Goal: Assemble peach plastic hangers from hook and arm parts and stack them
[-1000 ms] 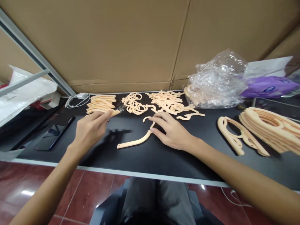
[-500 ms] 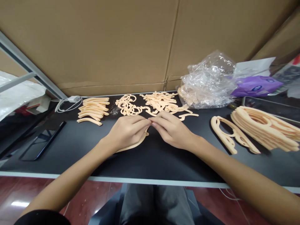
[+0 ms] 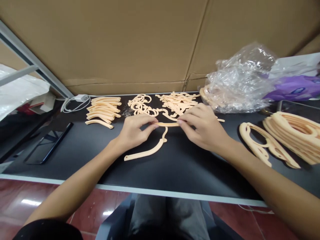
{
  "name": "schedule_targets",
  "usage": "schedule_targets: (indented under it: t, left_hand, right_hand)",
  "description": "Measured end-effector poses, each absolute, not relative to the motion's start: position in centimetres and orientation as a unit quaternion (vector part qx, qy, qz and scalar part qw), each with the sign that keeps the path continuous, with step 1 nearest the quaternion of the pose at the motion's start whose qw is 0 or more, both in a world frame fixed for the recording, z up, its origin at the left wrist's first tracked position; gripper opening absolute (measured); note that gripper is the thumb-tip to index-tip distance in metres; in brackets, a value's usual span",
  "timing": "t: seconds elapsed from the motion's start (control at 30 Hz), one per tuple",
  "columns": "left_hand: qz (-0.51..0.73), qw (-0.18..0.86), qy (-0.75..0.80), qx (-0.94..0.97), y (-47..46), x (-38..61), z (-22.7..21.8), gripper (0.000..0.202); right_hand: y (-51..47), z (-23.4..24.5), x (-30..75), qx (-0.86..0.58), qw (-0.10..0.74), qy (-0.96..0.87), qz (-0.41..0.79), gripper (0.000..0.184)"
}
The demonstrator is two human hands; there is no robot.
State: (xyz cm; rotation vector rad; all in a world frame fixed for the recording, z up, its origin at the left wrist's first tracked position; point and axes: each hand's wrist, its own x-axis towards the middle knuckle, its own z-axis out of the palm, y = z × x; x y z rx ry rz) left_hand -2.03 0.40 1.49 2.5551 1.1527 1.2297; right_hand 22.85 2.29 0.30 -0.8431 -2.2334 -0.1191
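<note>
Over the tabletop (image 3: 185,171), both hands (image 3: 133,132) (image 3: 203,127) pinch one pale strip (image 3: 167,124).

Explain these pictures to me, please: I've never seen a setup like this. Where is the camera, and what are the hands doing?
There is no machine here, just a person's two bare hands. All views come from one camera worn on the head, looking forward and down. The left hand and right hand hold a pale strip between them. Nearer the person, a curved piece lies on the black table. Farther back are a group of curved strips, a heap of rings and a clear plastic bag. A phone lies at left, and a stack of hangers at right.
</note>
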Motion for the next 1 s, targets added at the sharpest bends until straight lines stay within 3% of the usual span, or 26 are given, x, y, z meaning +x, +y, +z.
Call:
schedule_targets:
  t: [0.17,0.4,0.6,0.7,0.83,1.0]
  left_hand:
    - [0.416,0.029,0.272,0.867,-0.9,-0.4,0.9,0.005]
    - [0.420,0.155,0.317,0.836,-1.6,0.0,1.2,0.007]
    - [0.225,0.147,0.490,0.829,-1.4,-0.7,2.2,0.036]
    - [0.143,0.164,0.491,0.843,-1.5,-0.8,2.5,0.027]
    - [0.126,0.202,0.485,0.841,-1.8,-0.8,2.9,0.006]
    - [0.228,0.316,0.505,0.770,-1.8,-0.6,2.7,0.011]
  right_hand:
    - [0.7,1.1,21.9,-0.300,0.252,-0.912,0.121,0.024]
    - [0.6,2.2,22.1,-0.321,0.206,-0.826,0.415,0.026]
    - [1.1,1.8,22.2,-0.391,0.257,-0.801,0.373,0.024]
    - [1.1,1.8,22.1,-0.398,0.272,-0.795,0.368,0.023]
    - [1.0,1.8,22.0,-0.392,0.291,-0.790,0.371,0.027]
    - [0.8,2.0,22.2,-0.379,0.312,-0.770,0.408,0.026]
